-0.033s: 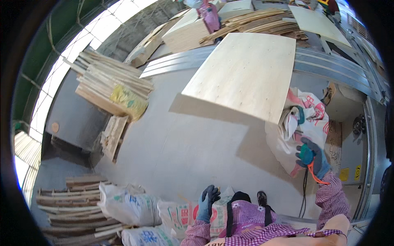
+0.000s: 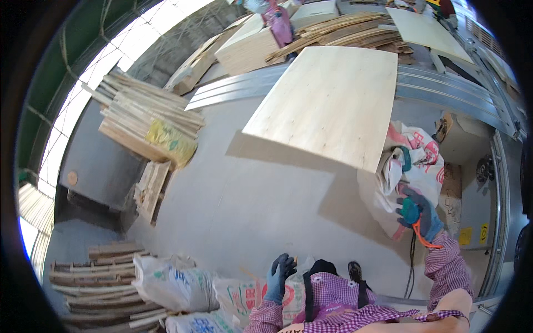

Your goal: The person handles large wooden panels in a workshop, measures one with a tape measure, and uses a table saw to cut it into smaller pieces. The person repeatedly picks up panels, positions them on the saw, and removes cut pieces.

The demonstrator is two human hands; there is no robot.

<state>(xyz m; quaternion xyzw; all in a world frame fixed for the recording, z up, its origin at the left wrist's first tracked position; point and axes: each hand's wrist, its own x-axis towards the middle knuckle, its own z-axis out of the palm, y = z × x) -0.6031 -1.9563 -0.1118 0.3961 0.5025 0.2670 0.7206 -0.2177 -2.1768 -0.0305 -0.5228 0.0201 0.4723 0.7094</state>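
My right hand (image 2: 422, 213), in a grey-blue work glove, is closed round a green tape measure (image 2: 410, 210) with an orange strap (image 2: 425, 236) hanging toward my wrist. Just beyond it lies a crumpled white sack (image 2: 422, 166) with red print and a dark green band. My left hand (image 2: 279, 276), gloved alike, hovers low near my body with its fingers curled. A small tan tip (image 2: 296, 260) shows by those fingers; what they hold is too small to make out. Ahead of both hands, a large pale plywood sheet (image 2: 327, 102) casts a shadow on the grey surface.
Metal rails (image 2: 444, 89) run behind the plywood. Bundled wood strips (image 2: 150, 111) with a yellow bag (image 2: 172, 141) stand at the left. Filled white sacks (image 2: 172, 283) and stacked slats (image 2: 100, 280) lie near left. Another person (image 2: 277, 25) stands far back beside piled boards (image 2: 350, 33).
The whole view has shifted very slightly. Both hands keep nearly the same pose, and the tape measure stays in my right hand.
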